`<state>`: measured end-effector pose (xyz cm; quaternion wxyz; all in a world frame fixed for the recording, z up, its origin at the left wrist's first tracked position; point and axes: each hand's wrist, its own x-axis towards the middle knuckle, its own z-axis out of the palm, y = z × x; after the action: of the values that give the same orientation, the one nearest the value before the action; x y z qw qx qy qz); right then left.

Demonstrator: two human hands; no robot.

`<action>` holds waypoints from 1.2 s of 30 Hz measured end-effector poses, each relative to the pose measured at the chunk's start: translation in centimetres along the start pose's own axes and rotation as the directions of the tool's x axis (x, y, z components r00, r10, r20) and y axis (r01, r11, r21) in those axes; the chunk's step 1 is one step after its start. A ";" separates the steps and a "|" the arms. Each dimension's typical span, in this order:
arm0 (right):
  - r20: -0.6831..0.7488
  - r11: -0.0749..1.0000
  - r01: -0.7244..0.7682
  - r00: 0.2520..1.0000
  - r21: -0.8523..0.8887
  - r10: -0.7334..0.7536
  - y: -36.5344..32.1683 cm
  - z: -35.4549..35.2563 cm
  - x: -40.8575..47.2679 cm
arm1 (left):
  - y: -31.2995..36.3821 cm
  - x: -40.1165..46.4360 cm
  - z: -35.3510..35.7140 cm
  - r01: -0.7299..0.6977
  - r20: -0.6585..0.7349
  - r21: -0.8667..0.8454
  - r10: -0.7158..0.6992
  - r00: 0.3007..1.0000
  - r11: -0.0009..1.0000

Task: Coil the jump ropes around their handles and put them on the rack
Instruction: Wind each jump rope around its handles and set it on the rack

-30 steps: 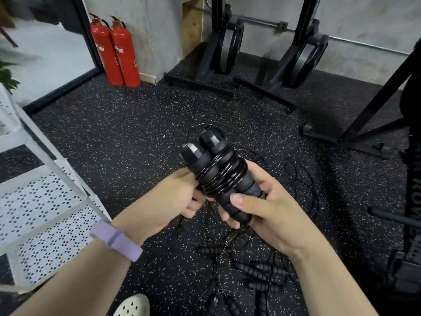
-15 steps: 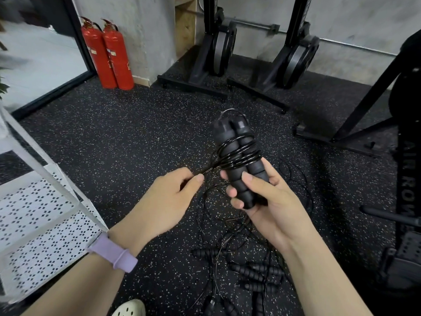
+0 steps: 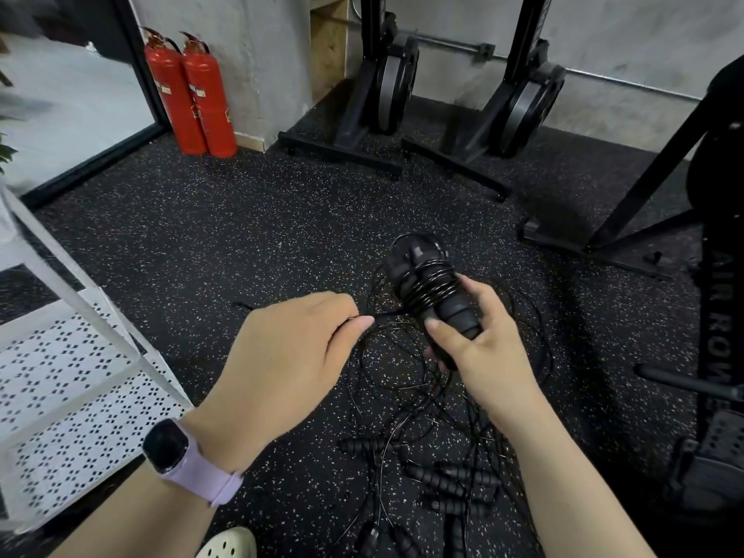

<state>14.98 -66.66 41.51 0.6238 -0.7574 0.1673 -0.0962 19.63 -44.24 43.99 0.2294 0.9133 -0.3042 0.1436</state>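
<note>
Tilted since: two handles (image 3: 432, 304) | right hand (image 3: 483, 340) gripping | left hand (image 3: 290, 356) pinching rope (image 3: 388, 314)

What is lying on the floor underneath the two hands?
Under the left hand and right hand lies a tangle of loose black rope, with several black handles nearer the person. The forearms cover part of the pile, so the handles cannot be counted.

Just one camera here, strapped to the person's head, wide-angle, tilted forward and down over the gym floor (image 3: 201, 243). It sits close over both forearms, which reach in from the bottom edge and fill most of the lower half. The far wall (image 3: 604, 30) runs along the top edge and a white rack (image 3: 72, 380) cuts in on the left. Straight edges bow near the borders.
</note>
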 end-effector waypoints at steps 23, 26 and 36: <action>0.609 0.868 0.237 0.788 -0.437 0.091 -0.4 1.0 -1.5 | -2.9 0.8 0.3 -0.101 0.260 -0.042 0.109 0.959 0.994; 0.656 0.935 0.157 0.748 -0.318 0.098 -1.0 0.5 -1.7 | -2.7 1.2 -0.2 0.108 0.320 -0.241 -0.026 0.947 0.964; 0.782 0.975 -0.101 0.616 0.198 -0.095 -3.7 0.2 -3.6 | -2.6 1.5 -2.2 0.614 0.632 -0.771 0.080 0.771 0.167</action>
<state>12.24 -64.59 45.28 0.7147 -0.6476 -0.1335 0.2282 22.19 -42.02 45.60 0.6682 0.6048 -0.1974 -0.3856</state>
